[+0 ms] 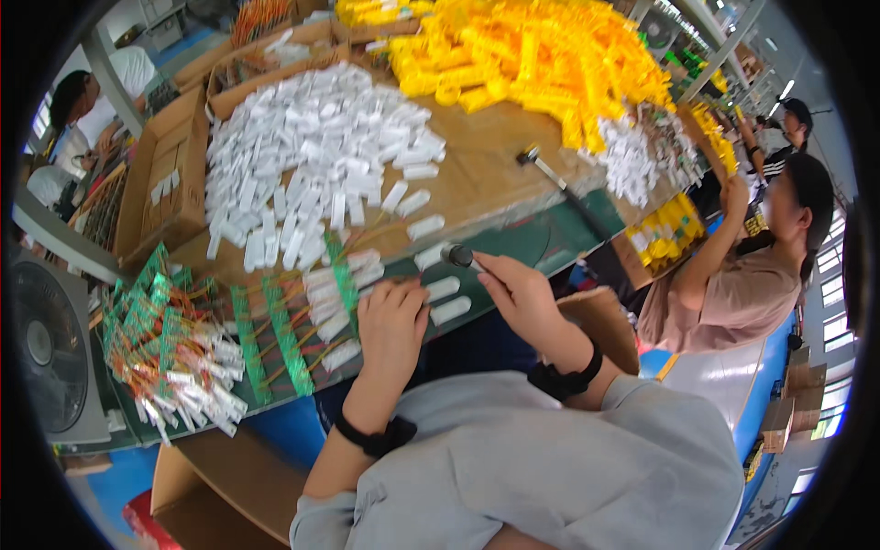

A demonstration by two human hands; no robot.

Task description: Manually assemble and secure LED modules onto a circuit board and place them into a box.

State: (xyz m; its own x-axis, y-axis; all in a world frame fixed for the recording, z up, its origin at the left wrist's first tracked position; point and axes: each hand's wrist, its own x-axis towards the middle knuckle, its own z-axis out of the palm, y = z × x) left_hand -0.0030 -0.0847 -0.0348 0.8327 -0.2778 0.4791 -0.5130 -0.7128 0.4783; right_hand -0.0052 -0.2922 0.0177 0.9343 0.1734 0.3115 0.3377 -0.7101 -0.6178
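My left hand (392,321) rests at the table's near edge, its fingers bent down and pressed together over a row of small white plastic cases (444,289). Whatever sits under those fingertips is hidden. A green circuit board strip (344,282) with thin wires lies just left of them. My right hand (521,291) is closed round a tool with a round black head (456,255), held just above the cases; its handle is hidden by the hand. More white cases (335,312), wired to the green strips, lie on the left of my left hand.
A large heap of white cases (312,137) covers the table's middle. Yellow parts (532,55) pile up behind. A hammer (568,192) lies at the right. Wired boards (170,339) are heaped left, near a fan (46,344). A co-worker (733,266) sits at the right.
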